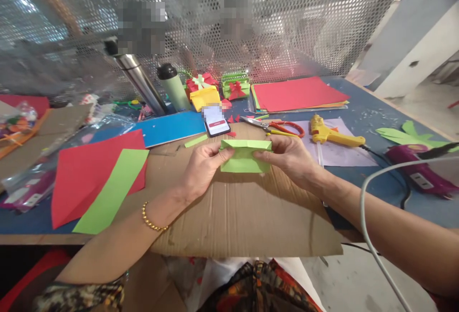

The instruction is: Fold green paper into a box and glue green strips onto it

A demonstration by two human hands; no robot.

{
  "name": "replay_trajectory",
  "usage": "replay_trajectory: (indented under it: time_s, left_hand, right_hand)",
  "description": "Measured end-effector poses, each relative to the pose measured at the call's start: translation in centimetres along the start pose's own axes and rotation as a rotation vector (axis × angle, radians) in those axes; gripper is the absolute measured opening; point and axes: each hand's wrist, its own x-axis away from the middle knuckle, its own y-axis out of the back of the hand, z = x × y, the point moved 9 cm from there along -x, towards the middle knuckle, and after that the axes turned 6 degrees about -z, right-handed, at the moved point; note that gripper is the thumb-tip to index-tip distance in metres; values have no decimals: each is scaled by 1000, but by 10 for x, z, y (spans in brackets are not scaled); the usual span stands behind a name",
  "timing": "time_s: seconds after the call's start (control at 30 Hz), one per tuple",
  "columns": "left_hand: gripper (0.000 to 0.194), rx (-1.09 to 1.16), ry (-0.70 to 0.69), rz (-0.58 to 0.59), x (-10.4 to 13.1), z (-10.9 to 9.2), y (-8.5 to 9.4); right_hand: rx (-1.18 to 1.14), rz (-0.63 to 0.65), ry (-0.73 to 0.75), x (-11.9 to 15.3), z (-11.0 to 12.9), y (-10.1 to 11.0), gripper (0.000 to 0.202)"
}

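The folded green paper point(245, 162) is pinched between both hands over the cardboard point(251, 216) on the bench point(362, 120). Its long axis runs left to right, bridging the two grips: it lies to the right of the left hand point(204, 162) and to the left of the right hand point(290, 156), with neither hand clearly nearer. Each grip is closed on one end, thumb pressed on the near face, fingers mostly hidden behind. A crease runs along the far edge, between the hands. Just beyond the right hand lie the scissors point(267, 124), blades pointing left; the yellow glue gun point(332, 136) is farther right. The phone point(217, 128) rests beyond the left hand.
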Motion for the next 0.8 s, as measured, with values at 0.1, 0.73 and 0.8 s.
replay_trajectory:
  time_s: [0.1,0.73,0.8]
  left_hand:
    - [27,-5,4,-5,-1,0,0]
    - [30,73,93,-14,1,6,-1]
    - [29,77,100,-17,2,6,-2]
  right_hand:
    - [-29,-10,-26,2,-1,-1,44]
    - [5,17,-25,7,2,-5,34]
    - [-11,-7,-22,6,1,-3,35]
